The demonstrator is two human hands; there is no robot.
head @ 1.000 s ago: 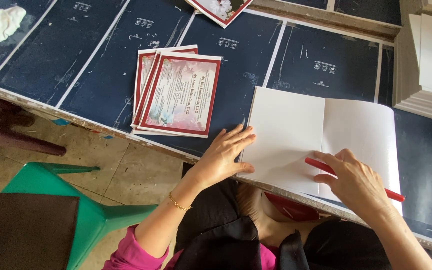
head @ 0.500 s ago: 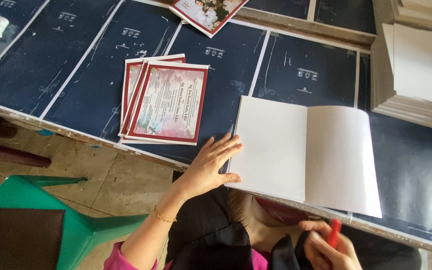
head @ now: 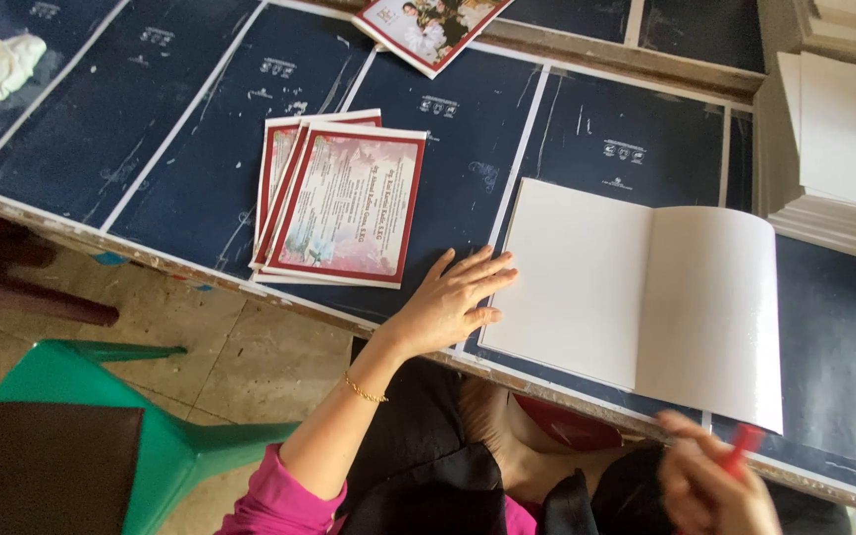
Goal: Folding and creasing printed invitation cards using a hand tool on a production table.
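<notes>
Here, a blank white booklet (head: 641,297) lies open at centre right of the frame on a dark blue table (head: 170,149). The left hand (head: 448,302) rests flat, fingers spread, touching the booklet's left edge. The right hand (head: 710,485), blurred at the bottom right, pinches a red pen (head: 743,443). Red-bordered cards (head: 339,203) sit left of centre, white stacks (head: 839,149) upper right, a green stool (head: 165,446) lower left.

The open booklet (head: 636,297) lies on the table (head: 151,149); printed cards (head: 339,203) left of it, a paper stack (head: 839,149) probably behind-right.
</notes>
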